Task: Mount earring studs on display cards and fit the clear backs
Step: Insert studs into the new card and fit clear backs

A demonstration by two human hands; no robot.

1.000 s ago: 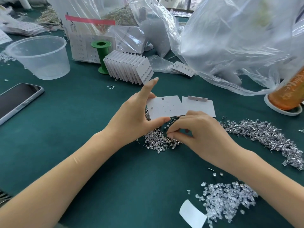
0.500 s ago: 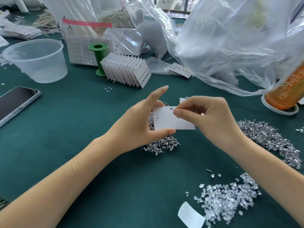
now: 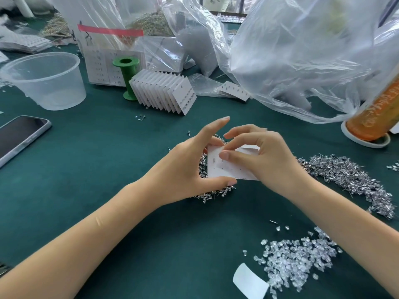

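Left hand (image 3: 183, 167): thumb under, fingers behind the display card (image 3: 226, 169), index finger raised, gripping its left edge.
Right hand (image 3: 265, 156): curled, thumb tip pressing the card's face; any stud pinched is hidden.
Card: above mid-table (image 3: 108, 169), over the stud pile (image 3: 213, 194).

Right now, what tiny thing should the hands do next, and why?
Probably push the stud under the right hand's fingertips through the next hole. The left hand holds the white card by its edges, only one stud is seated, and a row of holes is empty. I can't see the stud in the pinch itself.
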